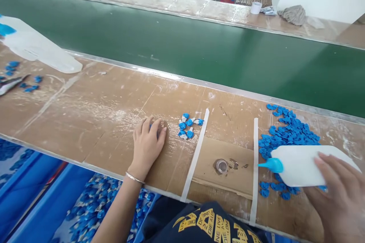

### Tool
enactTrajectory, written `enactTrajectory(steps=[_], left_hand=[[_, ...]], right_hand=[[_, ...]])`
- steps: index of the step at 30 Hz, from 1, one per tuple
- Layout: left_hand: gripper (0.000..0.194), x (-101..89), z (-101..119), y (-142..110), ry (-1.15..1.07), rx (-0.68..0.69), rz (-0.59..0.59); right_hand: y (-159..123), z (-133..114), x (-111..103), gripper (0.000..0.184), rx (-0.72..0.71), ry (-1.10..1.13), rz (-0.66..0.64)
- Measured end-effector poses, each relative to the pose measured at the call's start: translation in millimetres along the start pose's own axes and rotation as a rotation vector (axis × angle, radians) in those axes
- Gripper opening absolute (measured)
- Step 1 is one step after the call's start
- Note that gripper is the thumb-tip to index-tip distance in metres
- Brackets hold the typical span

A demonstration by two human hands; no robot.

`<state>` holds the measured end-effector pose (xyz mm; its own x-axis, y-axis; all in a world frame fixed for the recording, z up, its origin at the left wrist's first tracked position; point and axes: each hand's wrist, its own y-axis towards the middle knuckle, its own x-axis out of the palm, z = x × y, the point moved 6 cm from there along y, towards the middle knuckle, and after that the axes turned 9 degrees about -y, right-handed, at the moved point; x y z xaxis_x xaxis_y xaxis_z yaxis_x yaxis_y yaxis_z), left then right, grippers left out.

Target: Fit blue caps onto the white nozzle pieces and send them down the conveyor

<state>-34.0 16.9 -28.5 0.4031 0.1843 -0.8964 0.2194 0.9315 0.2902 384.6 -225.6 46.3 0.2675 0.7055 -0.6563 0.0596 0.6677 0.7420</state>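
Observation:
My left hand point(146, 142) rests palm down on the cardboard-covered bench, its fingers apart and slightly bent. A bit of blue shows under its fingertips, mostly covered by them. Just right of it lie several small blue pieces with white parts point(189, 133). My right hand point(339, 186) is wrapped around a white plastic squeeze bottle point(302, 165) with a blue nozzle. The bottle lies tilted on its side, nozzle pointing left, above a pile of loose blue pieces point(296, 129). Left of the nozzle, a small round metal cup point(221, 166) sits on a cardboard sheet point(239, 186) beside dark wet spots.
White tape strips point(196, 155) cross the bench. A green conveyor belt point(171, 45) runs behind it. At far left are another white bottle point(42, 45), scissors point(11, 84) and blue pieces. Blue bins point(54, 201) with many pieces stand below the front edge.

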Motion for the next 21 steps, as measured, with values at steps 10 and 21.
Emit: enactTrajectory(steps=[10,21], left_hand=[[0.073,39.4,90,20,-0.156,0.331,-0.370],[0.020,48.0,97,30,-0.276,0.451,-0.247]], right_hand=[[20,-74,-12,0.035,-0.459,-0.044,0.036],[15,-64,-40,0.058,-0.196,0.038,-0.303]])
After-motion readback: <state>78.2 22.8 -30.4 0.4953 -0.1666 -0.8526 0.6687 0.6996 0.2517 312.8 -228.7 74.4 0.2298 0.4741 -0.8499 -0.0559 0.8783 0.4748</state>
